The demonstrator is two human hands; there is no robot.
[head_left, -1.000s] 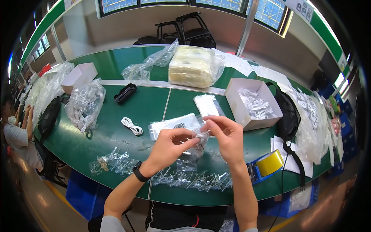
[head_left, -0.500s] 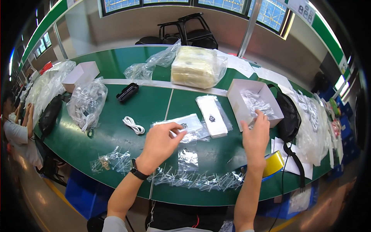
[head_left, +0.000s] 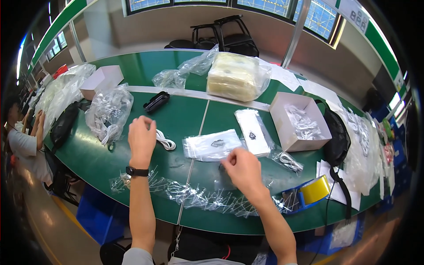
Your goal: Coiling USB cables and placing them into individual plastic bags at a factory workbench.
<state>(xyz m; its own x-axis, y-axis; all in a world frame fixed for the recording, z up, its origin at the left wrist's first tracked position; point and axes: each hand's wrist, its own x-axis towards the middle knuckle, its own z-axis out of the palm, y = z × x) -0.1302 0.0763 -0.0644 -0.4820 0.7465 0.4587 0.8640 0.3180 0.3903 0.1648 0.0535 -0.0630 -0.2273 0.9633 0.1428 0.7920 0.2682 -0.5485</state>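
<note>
Coiled white cable (head_left: 165, 141) is lying on the green table (head_left: 110, 154) just beside the left hand (head_left: 141, 139), newly reaching over with fingers curled, not yet gripping, while the right hand (head_left: 244, 170) is now pressing loosely-closed fingers near the clear bags (head_left: 213, 146).

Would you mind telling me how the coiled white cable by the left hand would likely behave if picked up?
The coiled white cable looks thin and loosely looped, so probably floppy and light. It seems unbound, so the loops may sag or uncoil. Lying flat on the green table beside the left hand, it seems unlikely to roll.
</note>
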